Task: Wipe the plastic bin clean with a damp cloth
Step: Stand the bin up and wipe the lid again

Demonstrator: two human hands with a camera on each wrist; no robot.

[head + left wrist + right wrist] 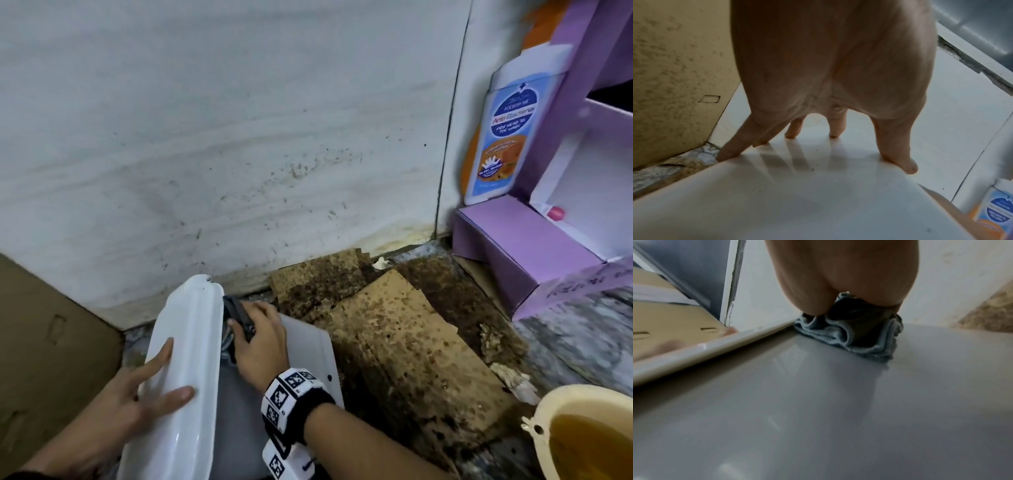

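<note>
A white plastic bin (186, 346) lies tilted on the floor by the wall, its grey inner surface (818, 402) facing me. My left hand (144, 383) rests on the bin's outer white side (797, 194), fingers (735, 146) spread straight and pressing on it. My right hand (258, 339) reaches into the bin and grips a bunched grey-blue cloth (239, 317). The cloth (855, 335) is pressed on the inner surface close to the rim, near the far end. My right hand (842, 272) hides most of its fingers in the wrist view.
A cream basin (561, 404) of brownish water stands at the lower right. Stained cardboard (404, 342) covers the floor beside the bin. A purple shelf unit (520, 246) with a wash bottle (503, 137) stands at the right. A brown cardboard sheet (41, 335) leans at the left; a tiled wall (239, 137) is behind.
</note>
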